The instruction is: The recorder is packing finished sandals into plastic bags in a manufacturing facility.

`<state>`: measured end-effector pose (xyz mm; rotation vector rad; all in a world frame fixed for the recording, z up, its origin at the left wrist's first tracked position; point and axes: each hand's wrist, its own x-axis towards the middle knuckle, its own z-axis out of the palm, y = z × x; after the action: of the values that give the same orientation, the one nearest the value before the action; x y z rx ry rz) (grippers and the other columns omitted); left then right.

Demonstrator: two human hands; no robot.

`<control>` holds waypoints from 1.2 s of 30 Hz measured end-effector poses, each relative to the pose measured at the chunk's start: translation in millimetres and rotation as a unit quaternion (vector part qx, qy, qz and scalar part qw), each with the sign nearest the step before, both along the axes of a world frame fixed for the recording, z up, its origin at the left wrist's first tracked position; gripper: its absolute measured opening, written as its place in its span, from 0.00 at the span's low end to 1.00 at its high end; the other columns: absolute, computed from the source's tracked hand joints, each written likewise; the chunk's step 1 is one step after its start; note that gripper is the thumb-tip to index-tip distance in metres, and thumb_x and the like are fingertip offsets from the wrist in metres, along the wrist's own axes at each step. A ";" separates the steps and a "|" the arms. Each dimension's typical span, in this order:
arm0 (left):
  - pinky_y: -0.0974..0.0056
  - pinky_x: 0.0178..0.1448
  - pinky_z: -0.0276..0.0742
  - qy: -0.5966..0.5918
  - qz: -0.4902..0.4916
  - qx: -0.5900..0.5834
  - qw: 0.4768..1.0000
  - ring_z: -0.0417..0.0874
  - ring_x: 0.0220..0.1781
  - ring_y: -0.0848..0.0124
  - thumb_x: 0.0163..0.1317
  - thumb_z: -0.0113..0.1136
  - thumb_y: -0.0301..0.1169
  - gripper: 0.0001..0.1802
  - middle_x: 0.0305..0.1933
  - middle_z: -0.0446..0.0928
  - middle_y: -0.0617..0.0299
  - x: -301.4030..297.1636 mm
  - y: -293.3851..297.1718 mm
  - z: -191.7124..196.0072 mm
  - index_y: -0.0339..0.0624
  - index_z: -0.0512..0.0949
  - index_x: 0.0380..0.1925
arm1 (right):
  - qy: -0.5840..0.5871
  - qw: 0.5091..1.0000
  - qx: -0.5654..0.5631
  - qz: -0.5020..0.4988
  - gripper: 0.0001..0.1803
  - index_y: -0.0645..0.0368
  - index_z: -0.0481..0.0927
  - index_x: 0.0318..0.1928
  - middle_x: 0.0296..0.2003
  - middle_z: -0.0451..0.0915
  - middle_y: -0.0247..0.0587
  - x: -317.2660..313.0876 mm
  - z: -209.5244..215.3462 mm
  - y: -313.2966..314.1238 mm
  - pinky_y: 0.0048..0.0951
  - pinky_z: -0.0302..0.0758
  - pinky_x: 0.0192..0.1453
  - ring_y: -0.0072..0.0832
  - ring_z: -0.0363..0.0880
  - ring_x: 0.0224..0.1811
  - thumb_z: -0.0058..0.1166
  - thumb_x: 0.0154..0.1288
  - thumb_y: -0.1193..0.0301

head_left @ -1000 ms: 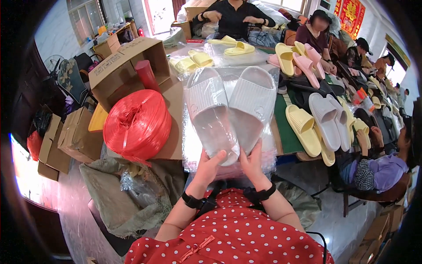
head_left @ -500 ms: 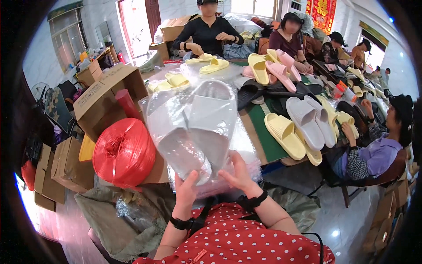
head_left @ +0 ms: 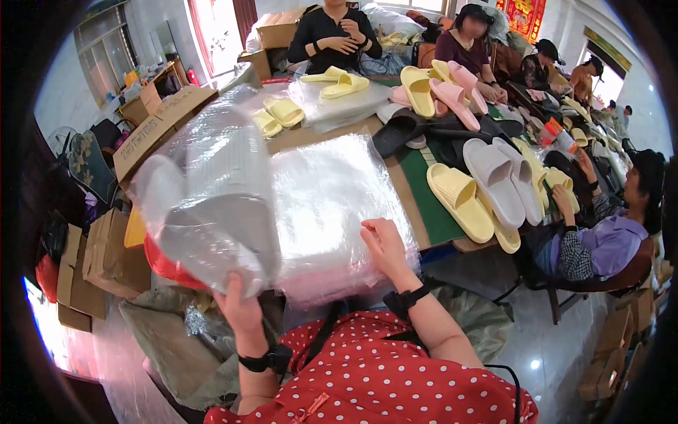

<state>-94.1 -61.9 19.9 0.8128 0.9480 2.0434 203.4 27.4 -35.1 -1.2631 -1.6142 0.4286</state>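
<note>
Where half a second ago both your hands held the clear plastic bag with a pair of grey slippers [head_left: 212, 205] upright over the table, your left hand [head_left: 240, 305] alone now grips its near edge, the bag swung out to the left, past the table's near-left corner. Your right hand [head_left: 385, 246] has let go and rests open, palm down, on the near right edge of the stack of clear plastic bags [head_left: 332, 205] lying on the brown wooden table [head_left: 406, 194]. Just right of the stack runs a bare strip, then a pale yellow foam slipper [head_left: 459, 201]. A seated co-worker in a purple top [head_left: 600, 244] borders the far right.
</note>
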 end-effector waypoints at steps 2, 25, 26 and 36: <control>0.53 0.67 0.71 0.098 0.087 0.002 0.991 0.75 0.63 0.60 0.69 0.59 0.29 0.26 0.63 0.74 0.53 -51.3 -11.0 -32.5 0.32 0.69 0.65 | -0.012 1.000 -0.001 0.022 0.12 0.61 0.82 0.46 0.38 0.81 0.45 -2.2 -3.8 2.9 0.40 0.73 0.52 0.43 0.77 0.45 0.58 0.68 0.66; 0.54 0.32 0.78 0.098 -0.027 -0.494 0.863 0.81 0.34 0.61 0.66 0.57 0.32 0.17 0.39 0.81 0.52 -229.2 -61.5 -217.6 0.37 0.76 0.52 | -0.071 0.995 0.064 -0.010 0.07 0.60 0.81 0.42 0.38 0.79 0.43 -2.4 -1.9 2.3 0.37 0.73 0.50 0.40 0.76 0.44 0.60 0.65 0.72; 0.55 0.33 0.78 0.170 -0.044 -0.481 0.859 0.82 0.36 0.61 0.68 0.54 0.32 0.17 0.40 0.81 0.51 -224.5 -47.7 -228.5 0.37 0.75 0.54 | -0.072 0.994 0.069 -0.031 0.07 0.60 0.81 0.42 0.38 0.79 0.43 -3.1 -1.2 5.8 0.37 0.73 0.50 0.40 0.76 0.44 0.60 0.65 0.72; 0.45 0.54 0.80 0.326 -0.098 -0.458 0.821 0.83 0.53 0.46 0.74 0.43 0.37 0.23 0.59 0.78 0.48 -219.2 69.8 -321.2 0.38 0.71 0.63 | -0.092 0.992 0.078 -0.045 0.08 0.59 0.82 0.41 0.36 0.80 0.42 0.8 0.1 2.0 0.38 0.74 0.48 0.41 0.77 0.42 0.61 0.65 0.68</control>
<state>-313.2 7.9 -301.3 0.9804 1.9068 0.8718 204.2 29.4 -35.0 -1.2804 -1.7007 0.1301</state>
